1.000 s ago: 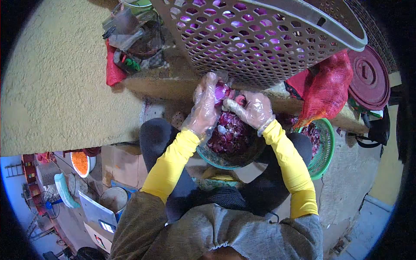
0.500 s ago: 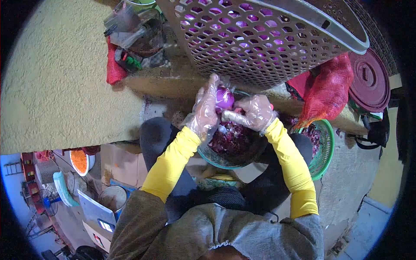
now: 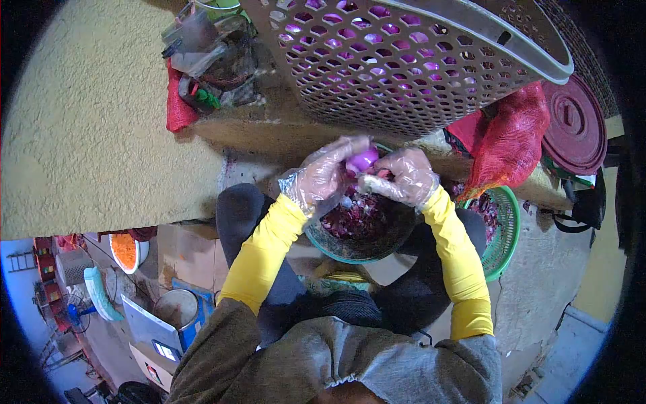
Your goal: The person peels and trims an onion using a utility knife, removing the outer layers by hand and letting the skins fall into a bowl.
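Note:
A smooth purple onion (image 3: 362,161) is held in my left hand (image 3: 324,174), which wears a clear plastic glove and has its fingers wrapped round the far side. My right hand (image 3: 406,176), gloved too, is closed close to the onion's right side; small reddish pieces show at its fingers, and what it grips is too small to name. Both hands are above a round basin (image 3: 316,246) with a teal rim. Dark red onion skins (image 3: 353,219) lie in the basin, with a pale bit among them.
A large perforated basket (image 3: 404,74) of purple onions leans over the ledge ahead. Right of it lie a red mesh sack (image 3: 511,138) and a maroon lid (image 3: 572,124). A green basket (image 3: 503,252) with skins stands by my right knee. Plastic bags (image 3: 229,60) sit at the upper left.
The onion and both hands have shifted slightly to the right. My left fingers, which pointed upward, now tilt over to the right across the onion.

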The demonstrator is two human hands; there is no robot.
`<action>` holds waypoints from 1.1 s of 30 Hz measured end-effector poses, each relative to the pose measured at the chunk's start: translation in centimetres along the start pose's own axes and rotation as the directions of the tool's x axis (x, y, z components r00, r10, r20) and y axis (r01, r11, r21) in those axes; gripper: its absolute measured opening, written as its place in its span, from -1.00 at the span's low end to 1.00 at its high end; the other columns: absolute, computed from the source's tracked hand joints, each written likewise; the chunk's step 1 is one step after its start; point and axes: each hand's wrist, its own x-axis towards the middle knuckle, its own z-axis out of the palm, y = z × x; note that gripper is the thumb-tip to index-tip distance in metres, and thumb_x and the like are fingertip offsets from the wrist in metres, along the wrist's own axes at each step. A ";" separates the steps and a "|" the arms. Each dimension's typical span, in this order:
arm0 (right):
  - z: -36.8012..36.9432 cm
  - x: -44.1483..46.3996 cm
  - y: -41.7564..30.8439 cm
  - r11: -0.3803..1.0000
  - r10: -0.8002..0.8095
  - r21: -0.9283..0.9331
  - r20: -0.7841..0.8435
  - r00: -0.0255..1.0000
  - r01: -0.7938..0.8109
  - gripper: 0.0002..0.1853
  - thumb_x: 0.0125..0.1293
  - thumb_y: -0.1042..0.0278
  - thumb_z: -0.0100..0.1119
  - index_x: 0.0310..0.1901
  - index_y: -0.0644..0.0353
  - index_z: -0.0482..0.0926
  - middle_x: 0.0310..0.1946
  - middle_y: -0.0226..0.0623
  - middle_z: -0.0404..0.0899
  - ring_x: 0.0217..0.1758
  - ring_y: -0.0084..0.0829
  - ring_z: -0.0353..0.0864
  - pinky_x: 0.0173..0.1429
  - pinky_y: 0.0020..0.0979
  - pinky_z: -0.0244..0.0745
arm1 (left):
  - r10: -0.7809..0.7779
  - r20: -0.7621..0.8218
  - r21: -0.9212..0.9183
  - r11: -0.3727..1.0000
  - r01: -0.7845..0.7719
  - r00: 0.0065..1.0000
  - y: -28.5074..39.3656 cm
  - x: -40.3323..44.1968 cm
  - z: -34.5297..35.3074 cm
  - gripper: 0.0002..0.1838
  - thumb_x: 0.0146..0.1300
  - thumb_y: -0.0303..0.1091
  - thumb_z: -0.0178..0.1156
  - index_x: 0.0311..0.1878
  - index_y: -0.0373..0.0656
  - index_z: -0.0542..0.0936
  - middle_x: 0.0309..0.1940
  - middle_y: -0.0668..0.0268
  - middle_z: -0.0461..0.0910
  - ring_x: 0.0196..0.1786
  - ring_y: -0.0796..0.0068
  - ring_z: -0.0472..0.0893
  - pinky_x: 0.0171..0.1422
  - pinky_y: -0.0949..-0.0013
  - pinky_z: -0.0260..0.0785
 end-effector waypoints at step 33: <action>-1.6 -0.5 -1.8 0.972 0.117 -0.214 0.077 0.990 -0.098 -0.33 0.05 -0.57 0.19 -0.31 0.00 0.66 -0.56 -0.18 0.63 -0.43 -0.07 0.68 -0.31 -0.09 0.53 | 0.135 -0.253 -0.234 0.952 -0.196 0.958 -0.6 2.5 -3.2 -0.65 0.44 -0.07 0.10 0.04 -0.16 0.53 -0.06 0.14 0.63 0.05 0.09 0.62 0.17 -0.11 0.49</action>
